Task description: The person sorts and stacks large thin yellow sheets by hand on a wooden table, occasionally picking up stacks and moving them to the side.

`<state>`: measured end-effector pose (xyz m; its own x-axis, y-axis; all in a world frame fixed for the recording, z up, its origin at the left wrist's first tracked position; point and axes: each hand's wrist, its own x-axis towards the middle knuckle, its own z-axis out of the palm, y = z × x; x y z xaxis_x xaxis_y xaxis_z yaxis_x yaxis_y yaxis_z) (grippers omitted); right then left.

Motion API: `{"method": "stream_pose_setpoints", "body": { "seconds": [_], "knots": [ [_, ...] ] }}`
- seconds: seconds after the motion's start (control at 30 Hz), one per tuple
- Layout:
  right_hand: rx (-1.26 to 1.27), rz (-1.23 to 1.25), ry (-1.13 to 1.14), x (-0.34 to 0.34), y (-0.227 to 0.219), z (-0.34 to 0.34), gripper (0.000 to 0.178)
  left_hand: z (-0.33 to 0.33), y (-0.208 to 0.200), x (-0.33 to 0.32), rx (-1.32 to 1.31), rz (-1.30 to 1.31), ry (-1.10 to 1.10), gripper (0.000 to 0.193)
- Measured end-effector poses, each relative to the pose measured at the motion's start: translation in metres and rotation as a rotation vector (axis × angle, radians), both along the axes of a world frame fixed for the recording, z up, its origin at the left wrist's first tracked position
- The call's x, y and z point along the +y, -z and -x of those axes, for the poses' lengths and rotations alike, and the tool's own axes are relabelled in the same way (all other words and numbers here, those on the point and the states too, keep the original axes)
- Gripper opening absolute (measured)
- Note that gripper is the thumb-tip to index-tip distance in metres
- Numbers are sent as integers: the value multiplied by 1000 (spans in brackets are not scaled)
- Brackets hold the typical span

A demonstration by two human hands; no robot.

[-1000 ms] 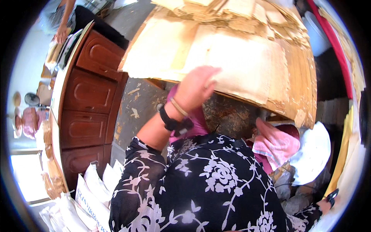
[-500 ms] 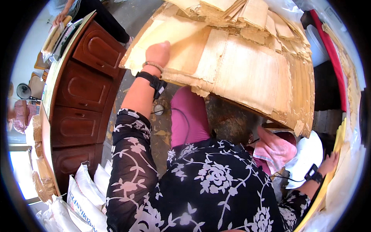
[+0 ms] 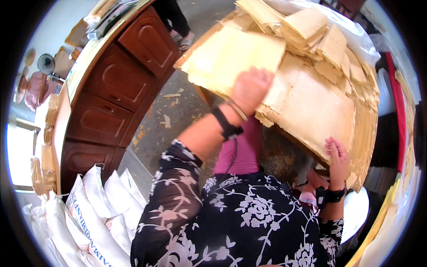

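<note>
Across the near left of a wooden tabletop lies a thin, cream-yellow sheet (image 3: 227, 55) with ragged edges, its right edge slightly raised. My left hand (image 3: 252, 89) is somewhat blurred, its fingers curled closed at that sheet's near right corner. To the right, a stack of similar flat sheets (image 3: 311, 102) overhangs the table's near edge. Above the near right part of this stack hovers my right hand (image 3: 338, 155), fingers loosely bent and apart, holding nothing visible. Folded bundles of sheets (image 3: 307, 26) are heaped along the far side.
White printed sacks (image 3: 95, 222) stand at lower left before a dark red-brown cabinet (image 3: 106, 93). Sheet scraps (image 3: 167, 121) litter the floor. Another person's feet (image 3: 186, 41) show at the far left. A yellow edge (image 3: 378, 222) runs along my right side, near a red strip (image 3: 397, 111).
My left hand has swung rightward across the table, and the sheet's right edge now stands raised. My right hand has come from the yellow edge to the stack. The view has shifted.
</note>
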<state>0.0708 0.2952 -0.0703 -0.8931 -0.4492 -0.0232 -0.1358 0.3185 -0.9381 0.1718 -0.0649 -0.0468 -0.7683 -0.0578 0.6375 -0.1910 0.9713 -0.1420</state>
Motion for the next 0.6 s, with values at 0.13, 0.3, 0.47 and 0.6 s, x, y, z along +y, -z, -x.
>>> {"method": "stream_pose_setpoints", "body": {
  "seconds": [0.13, 0.3, 0.47, 0.6],
  "knots": [
    [-535, 210, -161, -61, -9, -20, 39, -10, 9, 51, 38, -219, 199, 28],
    [-1069, 509, -257, -88, -3, -21, 53, -31, 21, 91, 10, -434, 561, 25],
    [-972, 471, -122, -100, 25, -12, 13, -56, 26, 108, 30, -228, 532, 27],
    [-706, 417, -195, -93, 66, 3, 4, -75, 11, 99, -14, -301, 686, 28]
  ]
}}
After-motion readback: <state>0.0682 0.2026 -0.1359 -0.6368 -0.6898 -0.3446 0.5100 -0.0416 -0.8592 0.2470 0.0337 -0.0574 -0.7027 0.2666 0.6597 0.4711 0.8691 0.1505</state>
